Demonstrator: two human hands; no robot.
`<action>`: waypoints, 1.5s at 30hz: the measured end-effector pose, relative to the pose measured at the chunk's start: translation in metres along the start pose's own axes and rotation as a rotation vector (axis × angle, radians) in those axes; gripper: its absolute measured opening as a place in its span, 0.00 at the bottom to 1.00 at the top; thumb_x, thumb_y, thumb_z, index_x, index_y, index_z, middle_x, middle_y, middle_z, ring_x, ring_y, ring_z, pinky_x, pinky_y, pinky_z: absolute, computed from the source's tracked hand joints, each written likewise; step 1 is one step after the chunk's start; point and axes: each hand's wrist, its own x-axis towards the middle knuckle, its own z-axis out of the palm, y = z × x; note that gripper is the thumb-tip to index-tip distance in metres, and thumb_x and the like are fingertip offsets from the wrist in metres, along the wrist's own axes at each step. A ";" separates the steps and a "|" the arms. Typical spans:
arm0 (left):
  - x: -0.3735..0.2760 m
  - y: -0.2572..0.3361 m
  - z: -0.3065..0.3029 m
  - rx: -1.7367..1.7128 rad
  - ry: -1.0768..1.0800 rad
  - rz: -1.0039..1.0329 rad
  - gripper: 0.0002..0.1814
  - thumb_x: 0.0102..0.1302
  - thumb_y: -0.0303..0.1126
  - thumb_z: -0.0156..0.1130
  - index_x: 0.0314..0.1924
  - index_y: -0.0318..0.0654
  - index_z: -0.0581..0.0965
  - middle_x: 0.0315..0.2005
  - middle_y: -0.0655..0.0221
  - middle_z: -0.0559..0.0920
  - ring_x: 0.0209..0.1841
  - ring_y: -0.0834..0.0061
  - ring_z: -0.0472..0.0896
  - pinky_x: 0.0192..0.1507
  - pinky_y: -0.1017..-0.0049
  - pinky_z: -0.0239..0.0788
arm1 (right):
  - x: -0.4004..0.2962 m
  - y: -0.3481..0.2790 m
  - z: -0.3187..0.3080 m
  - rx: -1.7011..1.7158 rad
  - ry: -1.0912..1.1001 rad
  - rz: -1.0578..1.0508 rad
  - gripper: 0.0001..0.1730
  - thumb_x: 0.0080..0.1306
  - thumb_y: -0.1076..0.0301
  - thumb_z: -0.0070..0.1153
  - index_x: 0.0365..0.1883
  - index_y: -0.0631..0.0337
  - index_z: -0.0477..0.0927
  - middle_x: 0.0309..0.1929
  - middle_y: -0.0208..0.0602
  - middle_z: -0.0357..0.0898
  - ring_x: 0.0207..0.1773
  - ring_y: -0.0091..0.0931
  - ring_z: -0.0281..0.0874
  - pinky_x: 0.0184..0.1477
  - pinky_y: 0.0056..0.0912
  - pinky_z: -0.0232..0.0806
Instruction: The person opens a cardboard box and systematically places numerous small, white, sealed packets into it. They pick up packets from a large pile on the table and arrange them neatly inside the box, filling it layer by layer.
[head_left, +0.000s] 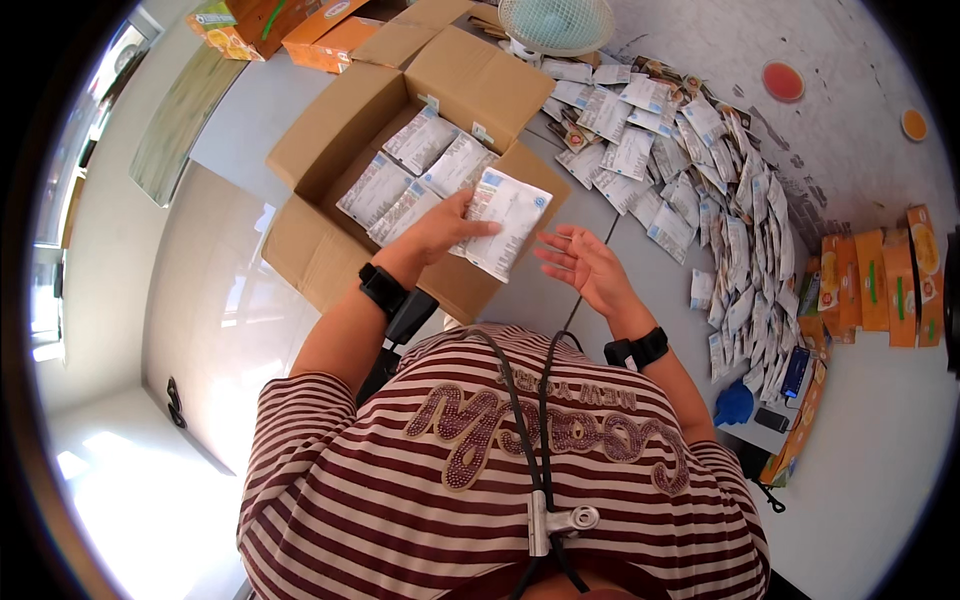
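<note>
My left hand (444, 223) grips a white printed sachet (517, 214) at its left edge, thumb on top; whether more sachets lie under it I cannot tell. It is over the right side of an open cardboard box (307, 251). Inside that box, white sachets (375, 187) lie flat in side-by-side groups. My right hand (589, 266) is just right of the held sachet, palm turned up, fingers apart and holding nothing. Beyond it a large heap of loose sachets (630, 154) spreads over the grey table (559, 300).
Orange cartons (885, 289) line the right side, with more cartons (330, 37) behind the box. A pale mesh basket (556, 26) stands at the back. A phone (795, 371) and a blue object (733, 403) lie near the table's right end. The box flaps stick outward.
</note>
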 end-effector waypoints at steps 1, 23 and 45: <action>0.004 0.006 -0.013 -0.005 0.017 0.014 0.27 0.55 0.23 0.64 0.55 0.32 0.66 0.46 0.66 0.77 0.46 0.76 0.77 0.50 0.76 0.69 | -0.002 0.001 -0.004 -0.007 0.016 0.000 0.19 0.70 0.59 0.41 0.53 0.62 0.63 0.56 0.46 0.68 0.56 0.33 0.71 0.55 0.36 0.68; 0.130 -0.020 -0.149 0.842 0.301 0.033 0.41 0.45 0.34 0.73 0.56 0.25 0.63 0.47 0.54 0.77 0.48 0.65 0.77 0.49 0.71 0.68 | -0.065 0.028 -0.050 0.117 0.385 -0.085 0.17 0.72 0.60 0.39 0.52 0.61 0.67 0.51 0.42 0.72 0.52 0.28 0.73 0.51 0.30 0.68; 0.062 -0.018 -0.104 1.302 0.432 0.186 0.38 0.54 0.42 0.66 0.58 0.24 0.64 0.52 0.44 0.71 0.56 0.52 0.68 0.57 0.65 0.61 | -0.018 -0.006 -0.144 0.198 0.390 -0.100 0.14 0.68 0.62 0.46 0.45 0.62 0.71 0.43 0.38 0.77 0.46 0.26 0.75 0.45 0.27 0.69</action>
